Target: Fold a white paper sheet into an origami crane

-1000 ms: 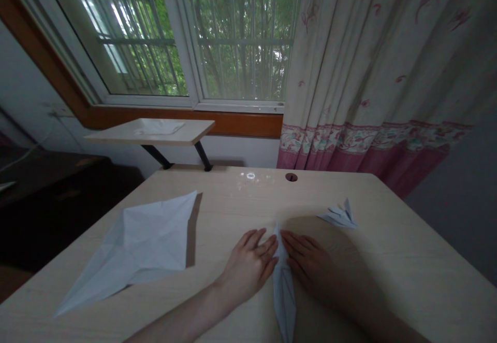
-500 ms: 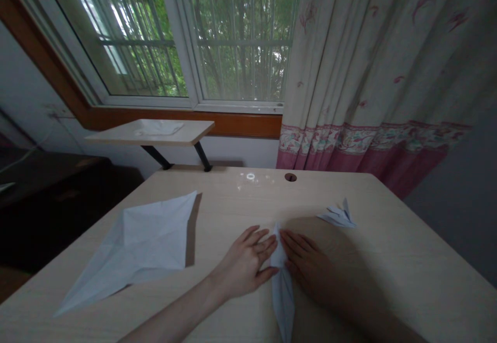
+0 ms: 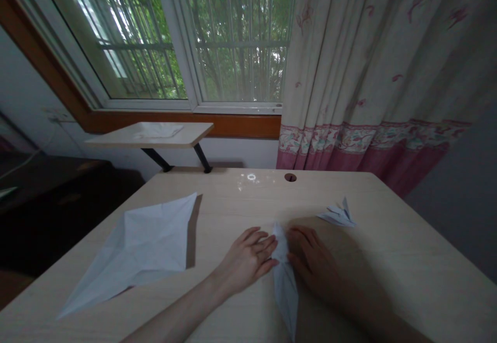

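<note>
Fold Status and Working Pose

Workpiece: a slender paper strip (image 3: 286, 291) lying lengthwise on the tabletop (image 3: 233, 205), between the hands, with its near end at the bottom edge of the view.

Completed: the strip has been folded to a narrow, pointed form. A crosswise edge is visible partway along it, and a lengthwise crease marks the nearer section. A small folded paper piece (image 3: 338, 215) rests apart, beyond the right hand (image 3: 314, 260).

Outstanding: the strip is judged to be partway through folding, since its nearer section spreads wider than its far tip. The number of folds left cannot be determined. A large creased sheet (image 3: 155, 239) lies opened out at the left, well apart from the strip.

Left hand (image 3: 248, 260): palm down, fingers partly bent and slightly spread. Index fingertip and thumb bear on the strip's left edge; no closed grip is evident.

Right hand: palm down, half open, with a gap between fingers and thumb. The thumb is at the strip's right edge; contact is difficult to confirm in shadow. The fingers lie just beside the far section, enclosing nothing visible.

Forearms: both enter from the bottom edge and converge on the strip.
</note>
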Motion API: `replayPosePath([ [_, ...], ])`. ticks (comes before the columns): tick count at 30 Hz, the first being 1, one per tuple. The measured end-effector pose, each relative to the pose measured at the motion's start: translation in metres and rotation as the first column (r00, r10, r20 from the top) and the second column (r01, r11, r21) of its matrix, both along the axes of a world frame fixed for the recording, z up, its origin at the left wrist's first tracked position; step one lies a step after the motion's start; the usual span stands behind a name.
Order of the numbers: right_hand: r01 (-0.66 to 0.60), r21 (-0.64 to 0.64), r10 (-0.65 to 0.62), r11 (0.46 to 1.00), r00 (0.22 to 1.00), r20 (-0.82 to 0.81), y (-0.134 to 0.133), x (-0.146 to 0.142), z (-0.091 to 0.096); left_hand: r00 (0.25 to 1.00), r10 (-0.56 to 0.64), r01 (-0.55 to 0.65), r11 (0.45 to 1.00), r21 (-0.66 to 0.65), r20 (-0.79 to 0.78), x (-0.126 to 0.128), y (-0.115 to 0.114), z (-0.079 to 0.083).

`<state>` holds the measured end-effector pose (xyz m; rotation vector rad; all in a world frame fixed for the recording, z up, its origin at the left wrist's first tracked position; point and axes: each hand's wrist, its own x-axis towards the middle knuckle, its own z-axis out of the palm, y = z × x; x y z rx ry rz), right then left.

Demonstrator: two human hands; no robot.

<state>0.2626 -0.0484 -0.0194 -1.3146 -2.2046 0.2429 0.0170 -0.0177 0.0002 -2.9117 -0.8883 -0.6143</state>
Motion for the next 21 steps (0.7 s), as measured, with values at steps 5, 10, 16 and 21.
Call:
replayPosePath([
  [5, -0.040, -0.130, 0.034, 0.991, 0.998, -0.047, -0.003, -0.005, 0.017, 1.000, 0.018, -0.018, 1.000, -0.002, -0.006, 0.002, -0.001, -0.001],
  [10, -0.119, -0.196, 0.091, 0.973, 0.985, -0.148, -0.002, -0.007, 0.025, 1.000, 0.026, -0.027, 0.999, 0.024, 0.010, 0.001, 0.000, -0.005],
  [16, -0.095, -0.163, 0.061, 0.982, 0.977, -0.204, -0.001, -0.006, 0.020, 0.999, 0.013, -0.016, 0.997, 0.074, 0.048, 0.002, 0.001, -0.005],
  [21, -0.080, -0.105, 0.049, 0.991, 0.961, -0.271, -0.001, -0.002, 0.021, 0.992, 0.001, -0.014, 0.994, 0.104, 0.130, 0.004, -0.002, 0.005],
])
